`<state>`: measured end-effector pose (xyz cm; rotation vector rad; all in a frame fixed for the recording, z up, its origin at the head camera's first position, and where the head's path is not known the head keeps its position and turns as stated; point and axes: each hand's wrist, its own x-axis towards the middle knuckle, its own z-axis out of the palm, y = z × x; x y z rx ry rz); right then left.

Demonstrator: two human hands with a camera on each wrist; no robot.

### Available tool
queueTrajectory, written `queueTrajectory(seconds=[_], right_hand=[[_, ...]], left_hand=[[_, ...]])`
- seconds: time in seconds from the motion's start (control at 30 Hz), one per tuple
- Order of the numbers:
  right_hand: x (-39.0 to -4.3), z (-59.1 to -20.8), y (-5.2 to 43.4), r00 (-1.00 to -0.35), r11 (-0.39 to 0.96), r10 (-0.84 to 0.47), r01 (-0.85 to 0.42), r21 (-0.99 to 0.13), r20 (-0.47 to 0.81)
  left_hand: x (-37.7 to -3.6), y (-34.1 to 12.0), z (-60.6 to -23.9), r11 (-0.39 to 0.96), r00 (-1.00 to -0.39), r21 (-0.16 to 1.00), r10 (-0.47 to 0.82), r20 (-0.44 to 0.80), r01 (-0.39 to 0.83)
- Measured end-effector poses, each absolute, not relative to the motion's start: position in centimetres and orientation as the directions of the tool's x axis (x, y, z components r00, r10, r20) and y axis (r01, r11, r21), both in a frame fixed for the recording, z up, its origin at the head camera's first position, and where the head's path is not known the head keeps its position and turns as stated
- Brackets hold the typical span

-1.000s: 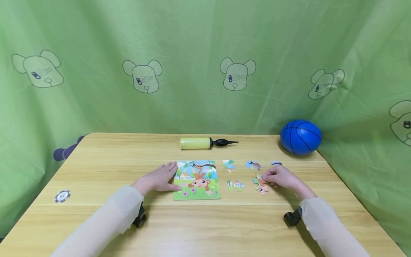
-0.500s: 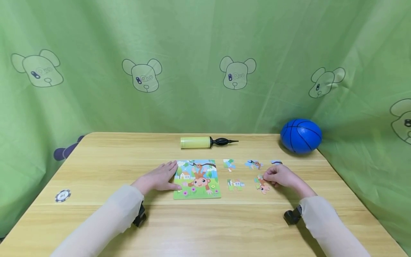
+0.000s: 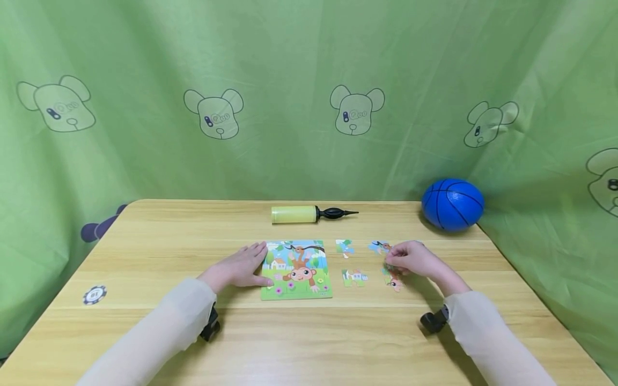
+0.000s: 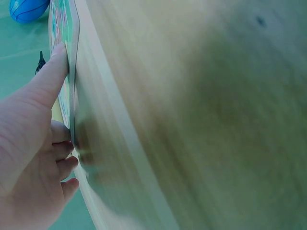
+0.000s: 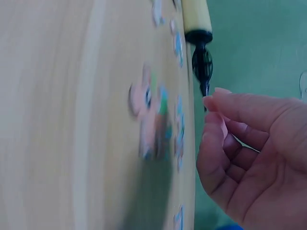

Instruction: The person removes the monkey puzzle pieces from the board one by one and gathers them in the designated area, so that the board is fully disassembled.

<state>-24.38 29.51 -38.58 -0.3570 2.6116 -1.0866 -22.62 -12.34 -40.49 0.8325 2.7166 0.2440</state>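
My left hand (image 3: pixel 240 266) rests at the left edge of a monkey picture puzzle board (image 3: pixel 294 289), its fingers extended. In the left wrist view its thumb (image 4: pixel 53 72) lies on the board's face, with the other fingers at the edge. Just above a loose monkey-face puzzle piece (image 3: pixel 395 283) hovers my right hand (image 3: pixel 412 258), partly covering it in the head view. In the right wrist view that piece (image 5: pixel 149 115) lies on the table, apart from the hand (image 5: pixel 249 139). The right thumb and fingers are loosely curled together, with nothing visible between them.
Other loose pieces lie right of the board: a tree piece (image 3: pixel 345 247), a house piece (image 3: pixel 354 277) and a branch piece (image 3: pixel 379 246). Behind are a yellow hand pump (image 3: pixel 293 214) and a blue ball (image 3: pixel 452 205). A poker chip (image 3: pixel 94 295) lies far left.
The right hand has drawn left over the monkey-face piece, which turned slightly and now stays on the table. The left hand has kept its place on the board.
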Motion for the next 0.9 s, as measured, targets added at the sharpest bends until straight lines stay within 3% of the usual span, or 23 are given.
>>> queueTrajectory(seconds=[0.9], right_hand=[[-25.0, -38.7, 17.3, -0.837, 0.614, -0.538, -0.311, -0.726, -0.096]], left_hand=[[-22.7, -12.4, -40.6, 0.818, -0.793, 0.241, 0.57, -0.216, 0.523]])
